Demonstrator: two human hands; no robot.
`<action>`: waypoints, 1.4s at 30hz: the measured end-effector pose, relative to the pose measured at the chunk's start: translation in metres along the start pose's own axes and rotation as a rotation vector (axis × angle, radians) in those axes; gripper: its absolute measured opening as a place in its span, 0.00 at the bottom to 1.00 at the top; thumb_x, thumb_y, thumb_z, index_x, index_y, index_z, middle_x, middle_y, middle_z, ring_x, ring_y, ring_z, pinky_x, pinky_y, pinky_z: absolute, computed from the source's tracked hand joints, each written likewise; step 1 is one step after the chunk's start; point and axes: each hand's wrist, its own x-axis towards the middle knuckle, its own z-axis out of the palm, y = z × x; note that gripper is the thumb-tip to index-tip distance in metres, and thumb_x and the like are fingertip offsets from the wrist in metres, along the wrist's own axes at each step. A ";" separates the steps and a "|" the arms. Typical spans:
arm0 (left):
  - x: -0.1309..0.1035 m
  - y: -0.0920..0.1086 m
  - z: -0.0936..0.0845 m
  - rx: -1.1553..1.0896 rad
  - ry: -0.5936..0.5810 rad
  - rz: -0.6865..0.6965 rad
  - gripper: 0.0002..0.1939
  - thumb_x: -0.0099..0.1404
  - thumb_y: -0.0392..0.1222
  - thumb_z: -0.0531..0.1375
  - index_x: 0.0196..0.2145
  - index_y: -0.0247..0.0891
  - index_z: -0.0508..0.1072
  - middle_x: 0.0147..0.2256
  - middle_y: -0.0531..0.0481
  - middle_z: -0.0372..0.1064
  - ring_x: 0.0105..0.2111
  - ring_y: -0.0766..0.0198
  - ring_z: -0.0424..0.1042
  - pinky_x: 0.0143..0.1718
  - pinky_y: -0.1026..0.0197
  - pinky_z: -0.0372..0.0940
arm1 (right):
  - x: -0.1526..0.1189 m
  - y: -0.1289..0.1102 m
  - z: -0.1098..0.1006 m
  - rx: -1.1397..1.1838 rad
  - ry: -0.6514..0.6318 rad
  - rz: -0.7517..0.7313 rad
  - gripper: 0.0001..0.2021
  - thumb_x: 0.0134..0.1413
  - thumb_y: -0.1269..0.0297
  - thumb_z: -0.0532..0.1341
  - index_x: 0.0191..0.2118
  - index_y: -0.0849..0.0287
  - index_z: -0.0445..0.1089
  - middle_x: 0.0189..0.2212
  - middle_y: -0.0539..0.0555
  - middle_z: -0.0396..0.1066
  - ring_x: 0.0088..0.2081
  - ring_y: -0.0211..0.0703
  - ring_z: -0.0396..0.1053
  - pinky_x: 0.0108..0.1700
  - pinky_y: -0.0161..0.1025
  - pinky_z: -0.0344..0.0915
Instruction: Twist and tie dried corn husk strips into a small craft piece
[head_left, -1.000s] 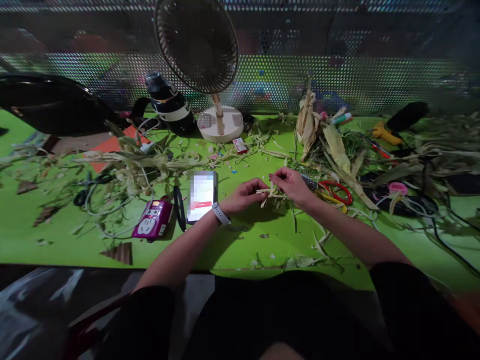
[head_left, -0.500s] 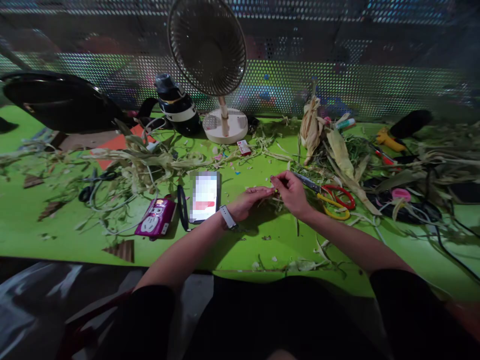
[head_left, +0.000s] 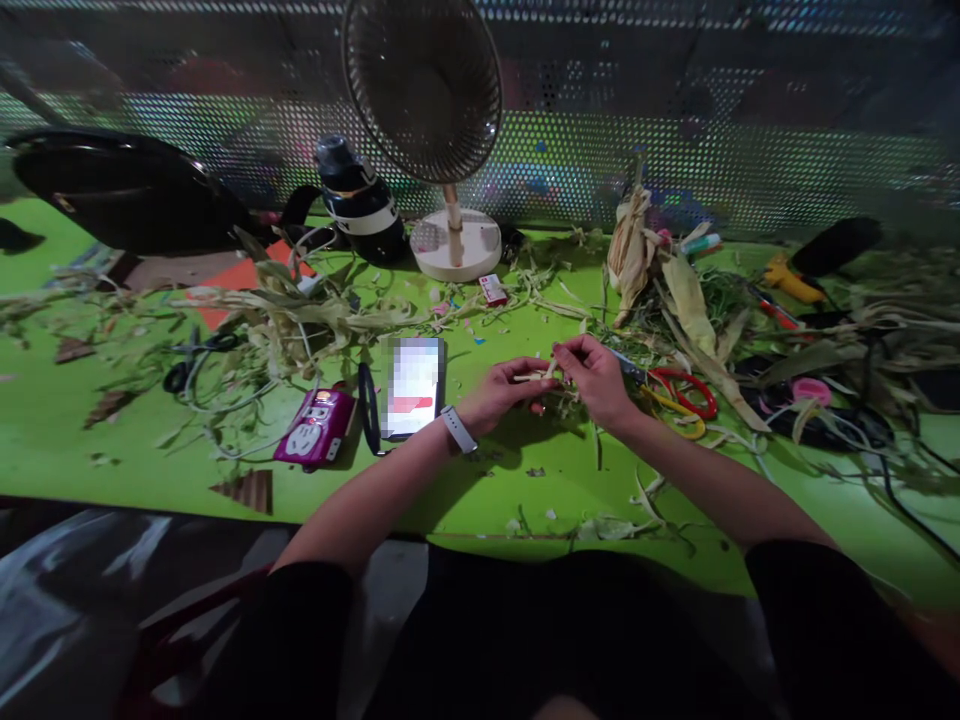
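Observation:
Over the middle of the green table, my left hand [head_left: 496,395] pinches a thin pale strip [head_left: 532,377] that looks like corn husk. My right hand [head_left: 600,380] meets it from the other side, thumb and fingertips closed on the strip's right end. The fingers hide part of the strip. Scissors with red and yellow handles [head_left: 703,396] lie just right of my right hand, blades partly covered. Husk scraps [head_left: 570,400] lie beneath the hands. Left of my left hand is a lit phone [head_left: 414,385], its screen blurred out.
A fan [head_left: 457,250] and a dark bottle [head_left: 367,220] stand at the back. Husk bundles [head_left: 628,255] lie back right. A purple power strip [head_left: 316,428], black-handled scissors [head_left: 180,375] and cords lie left. A yellow-handled tool [head_left: 795,280] is at far right.
The pale strip now shows between my hands, where it was hardly visible before. My left fingers have curled from a flatter pose, and the view has shifted slightly.

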 end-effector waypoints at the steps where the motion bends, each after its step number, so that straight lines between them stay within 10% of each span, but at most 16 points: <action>1: 0.000 0.000 0.001 -0.037 0.034 0.008 0.22 0.43 0.41 0.73 0.36 0.34 0.73 0.31 0.52 0.74 0.26 0.71 0.71 0.29 0.66 0.65 | 0.000 0.000 0.000 0.005 -0.002 0.006 0.20 0.41 0.45 0.67 0.26 0.58 0.65 0.21 0.46 0.62 0.22 0.32 0.56 0.25 0.34 0.54; 10: 0.004 -0.001 0.000 -0.086 0.109 -0.006 0.17 0.42 0.40 0.73 0.30 0.32 0.76 0.27 0.52 0.74 0.22 0.76 0.66 0.21 0.71 0.57 | 0.001 0.001 -0.003 -0.034 -0.049 -0.009 0.21 0.42 0.44 0.66 0.27 0.58 0.64 0.21 0.46 0.60 0.22 0.33 0.56 0.25 0.34 0.54; 21: -0.001 0.009 -0.005 0.345 -0.159 -0.120 0.13 0.46 0.42 0.70 0.27 0.31 0.76 0.22 0.53 0.72 0.16 0.76 0.62 0.19 0.69 0.56 | 0.008 0.008 -0.011 -0.232 -0.258 0.087 0.20 0.47 0.44 0.62 0.27 0.58 0.64 0.23 0.48 0.62 0.25 0.37 0.59 0.28 0.37 0.57; 29: -0.003 0.003 -0.002 0.634 -0.164 -0.099 0.07 0.49 0.37 0.66 0.23 0.31 0.73 0.17 0.56 0.66 0.17 0.74 0.62 0.20 0.68 0.56 | 0.001 -0.017 -0.011 -1.063 -0.536 -0.570 0.14 0.57 0.55 0.56 0.29 0.61 0.68 0.31 0.57 0.65 0.36 0.46 0.59 0.41 0.44 0.54; 34: -0.003 -0.004 0.001 0.608 -0.182 -0.122 0.06 0.50 0.34 0.66 0.24 0.31 0.71 0.19 0.55 0.68 0.19 0.73 0.64 0.24 0.67 0.59 | -0.003 -0.024 -0.008 -1.312 -0.704 -0.700 0.13 0.60 0.65 0.51 0.34 0.64 0.71 0.31 0.60 0.68 0.34 0.46 0.58 0.38 0.43 0.50; 42: -0.009 0.007 0.006 0.518 -0.340 -0.076 0.15 0.59 0.50 0.61 0.31 0.32 0.74 0.22 0.54 0.64 0.22 0.73 0.61 0.26 0.66 0.56 | 0.012 -0.024 -0.022 -1.186 -0.633 -0.677 0.14 0.61 0.65 0.49 0.31 0.62 0.69 0.29 0.58 0.66 0.33 0.45 0.58 0.37 0.42 0.51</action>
